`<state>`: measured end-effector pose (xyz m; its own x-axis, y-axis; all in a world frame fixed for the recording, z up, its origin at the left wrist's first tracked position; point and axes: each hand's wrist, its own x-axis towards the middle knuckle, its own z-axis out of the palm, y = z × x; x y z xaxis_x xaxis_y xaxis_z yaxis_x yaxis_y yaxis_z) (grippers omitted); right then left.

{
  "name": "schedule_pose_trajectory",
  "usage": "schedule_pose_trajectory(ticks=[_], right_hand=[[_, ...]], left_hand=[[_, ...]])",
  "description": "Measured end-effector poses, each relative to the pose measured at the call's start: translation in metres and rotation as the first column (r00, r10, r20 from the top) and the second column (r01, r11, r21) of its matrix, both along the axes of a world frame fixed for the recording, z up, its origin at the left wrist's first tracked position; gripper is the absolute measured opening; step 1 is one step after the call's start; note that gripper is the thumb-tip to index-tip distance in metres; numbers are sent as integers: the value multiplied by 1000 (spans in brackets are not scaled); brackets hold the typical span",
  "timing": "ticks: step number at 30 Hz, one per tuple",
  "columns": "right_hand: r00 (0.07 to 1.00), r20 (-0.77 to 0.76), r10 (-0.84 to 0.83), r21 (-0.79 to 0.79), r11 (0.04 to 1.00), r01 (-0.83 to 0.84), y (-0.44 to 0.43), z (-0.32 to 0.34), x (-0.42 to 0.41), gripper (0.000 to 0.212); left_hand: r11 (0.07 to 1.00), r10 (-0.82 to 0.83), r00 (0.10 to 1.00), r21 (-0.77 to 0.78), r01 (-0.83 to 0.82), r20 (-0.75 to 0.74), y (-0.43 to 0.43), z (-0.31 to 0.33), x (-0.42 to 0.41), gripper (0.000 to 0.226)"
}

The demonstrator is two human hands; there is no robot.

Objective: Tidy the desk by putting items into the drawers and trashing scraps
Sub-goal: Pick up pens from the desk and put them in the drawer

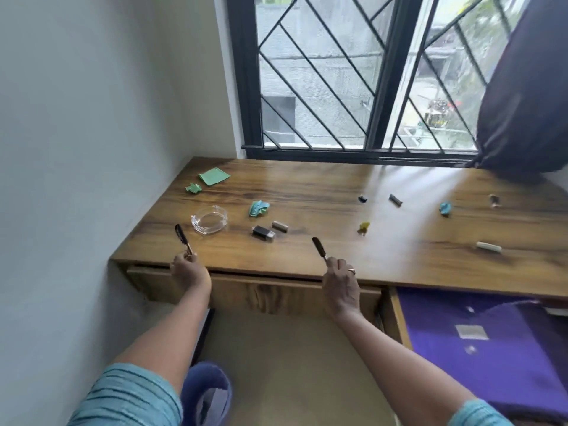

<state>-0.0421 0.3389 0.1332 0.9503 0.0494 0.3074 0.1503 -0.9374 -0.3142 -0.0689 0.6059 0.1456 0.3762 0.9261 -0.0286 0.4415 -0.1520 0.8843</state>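
Note:
My left hand point(188, 269) is closed around a thin black pen-like stick point(182, 236) at the front left edge of the wooden desk point(338, 250). My right hand point(339, 275) grips a second black stick point(318, 246) over the front edge near the middle. Both sticks point up and away from me. On the desk lie green paper scraps point(214, 176) point(193, 188) point(258, 208), a teal scrap point(445, 208), a yellow scrap point(364, 226), a black box point(262, 233), a brown cap point(279, 226) and a glass ashtray point(209, 218). The left drawer point(267, 290) under my hands is closed.
At the right, an open drawer point(396, 315) holds purple cloth. Small dark pieces point(363, 198) point(395, 200), a white eraser-like piece point(488, 246) and a small item point(494, 200) lie on the right of the desk. A blue bin point(209, 392) stands on the floor. A dark curtain point(528, 103) hangs by the window.

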Motion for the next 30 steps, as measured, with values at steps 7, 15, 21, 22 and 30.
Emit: schedule_pose_trajectory(ticks=[7, 15, 21, 22, 30], right_hand=[[996, -6, 90, 132, 987, -88, -62, 1, -30, 17], [998, -32, 47, 375, 926, -32, -138, -7, -57, 19], [988, -149, 34, 333, 943, 18, -227, -24, -104, 19], [983, -181, 24, 306, 951, 33, -242, -27, -112, 19], [875, -484, -10, 200, 972, 122, -317, -52, -163, 18]], left_hand=[[955, -121, 975, -248, 165, 185, -162, 5, -37, 17], [883, -442, 894, -136, 449, 81, -310, 23, -75, 21], [824, -559, 828, -138, 550, -33, -387, -3, -125, 26], [816, -571, 819, -156, 557, -61, -400, -9, -133, 27], [694, -720, 616, -297, 656, -321, -478, -55, -165, 20]])
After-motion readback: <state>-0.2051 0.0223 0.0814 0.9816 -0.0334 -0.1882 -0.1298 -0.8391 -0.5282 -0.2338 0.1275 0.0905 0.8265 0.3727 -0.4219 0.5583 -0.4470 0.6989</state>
